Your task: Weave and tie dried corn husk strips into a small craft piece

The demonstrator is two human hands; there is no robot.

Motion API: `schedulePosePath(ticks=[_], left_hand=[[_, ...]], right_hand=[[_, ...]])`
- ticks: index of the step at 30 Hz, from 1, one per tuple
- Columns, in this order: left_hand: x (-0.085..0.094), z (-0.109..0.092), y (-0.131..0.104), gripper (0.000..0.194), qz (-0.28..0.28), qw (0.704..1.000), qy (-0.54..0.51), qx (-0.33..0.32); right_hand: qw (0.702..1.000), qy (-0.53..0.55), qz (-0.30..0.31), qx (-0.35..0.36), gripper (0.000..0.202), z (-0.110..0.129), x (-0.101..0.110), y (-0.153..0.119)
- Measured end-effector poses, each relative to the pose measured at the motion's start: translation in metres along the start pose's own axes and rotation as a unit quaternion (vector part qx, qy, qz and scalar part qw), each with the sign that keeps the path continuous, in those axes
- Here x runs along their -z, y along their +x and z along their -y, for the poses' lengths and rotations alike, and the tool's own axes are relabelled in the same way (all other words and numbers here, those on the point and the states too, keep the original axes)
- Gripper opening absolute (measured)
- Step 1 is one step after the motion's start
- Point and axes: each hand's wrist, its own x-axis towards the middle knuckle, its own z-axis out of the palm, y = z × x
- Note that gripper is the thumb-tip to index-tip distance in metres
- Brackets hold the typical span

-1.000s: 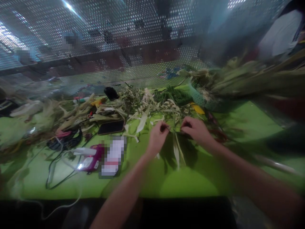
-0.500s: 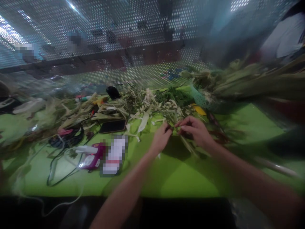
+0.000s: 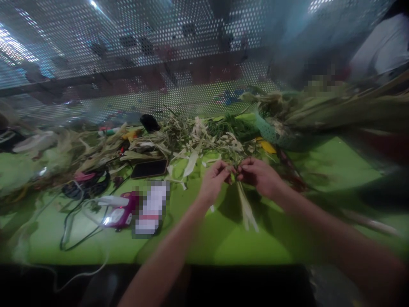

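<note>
A small bundle of pale dried husk strips (image 3: 245, 209) hangs above the green tabletop, its loose ends fanned toward me. At its upper end my left hand (image 3: 215, 181) pinches it between thumb and fingers. Close beside, my right hand (image 3: 258, 175) is also closed on the bundle, fingertips almost touching those of the left. The exact spot under the fingertips is blurred. Just beyond both hands lies a heap of dried husks and plant scraps (image 3: 200, 132).
Left of my hands lie a dark phone (image 3: 149, 169), a purple power strip (image 3: 128, 211) with cables, and a blurred white item with a red band (image 3: 151, 209). A green basket (image 3: 271, 132) holds long husks at right. Behind stands a perforated panel (image 3: 198, 59); a person's white sleeve (image 3: 388, 47) shows.
The husk bundle has swung from slanting rightward to hanging nearly straight toward me, its ends more visible. My right hand has turned slightly, and both hands have come closer together.
</note>
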Motion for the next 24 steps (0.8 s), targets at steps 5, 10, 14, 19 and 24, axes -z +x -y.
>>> schedulePosePath(ticks=[5, 10, 14, 19, 24], left_hand=[[0.003, 0.002, 0.0, 0.02, -0.015, 0.997, 0.081, 0.01], [0.006, 0.006, 0.003, 0.019, -0.021, 0.996, 0.086, 0.007], [0.007, 0.01, 0.005, 0.019, -0.005, 0.995, 0.099, 0.007], [0.008, 0.017, 0.008, 0.013, -0.005, 0.993, 0.114, 0.007], [0.009, 0.022, 0.011, 0.01, -0.022, 0.992, 0.128, -0.002]], right_hand=[[0.998, -0.054, 0.022, 0.011, 0.012, 0.001, 0.002, 0.0], [0.998, -0.054, 0.012, 0.007, 0.014, -0.003, 0.003, 0.003], [0.996, -0.09, -0.004, 0.015, 0.021, -0.003, -0.001, 0.002], [0.995, -0.096, -0.02, 0.013, 0.026, -0.002, -0.004, 0.0], [0.995, -0.098, -0.019, 0.022, 0.022, -0.002, -0.003, 0.0]])
